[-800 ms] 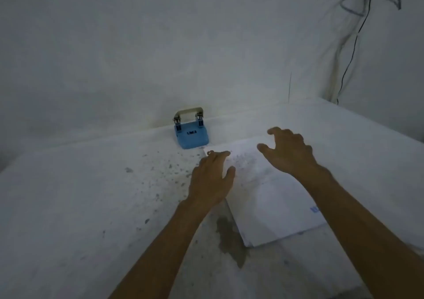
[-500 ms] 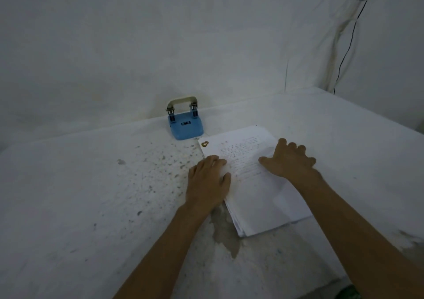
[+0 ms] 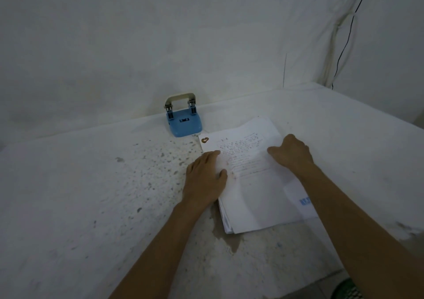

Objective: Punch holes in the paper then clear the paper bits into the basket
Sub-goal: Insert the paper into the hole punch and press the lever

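A stack of white printed paper [image 3: 254,190] lies on the white speckled counter [image 3: 91,195]. Its top sheet has a torn brown hole at the far left corner. My left hand [image 3: 205,178] lies flat on the stack's left edge, fingers together. My right hand [image 3: 290,153] rests on the top sheet's right part, fingers curled at the paper's edge. A blue hole punch [image 3: 183,120] with a cream handle stands against the wall, just beyond the stack's far left corner. Neither hand touches it.
White walls close the counter at the back and right. A black cable [image 3: 348,30] hangs down the right corner. A brown stain [image 3: 229,239] marks the counter near the stack's front corner. Something green [image 3: 348,289] shows at the bottom right below the counter edge.
Both hands have come down from above onto the paper stack. The left hand now lies flat on its left edge and the right hand has settled on the top sheet.
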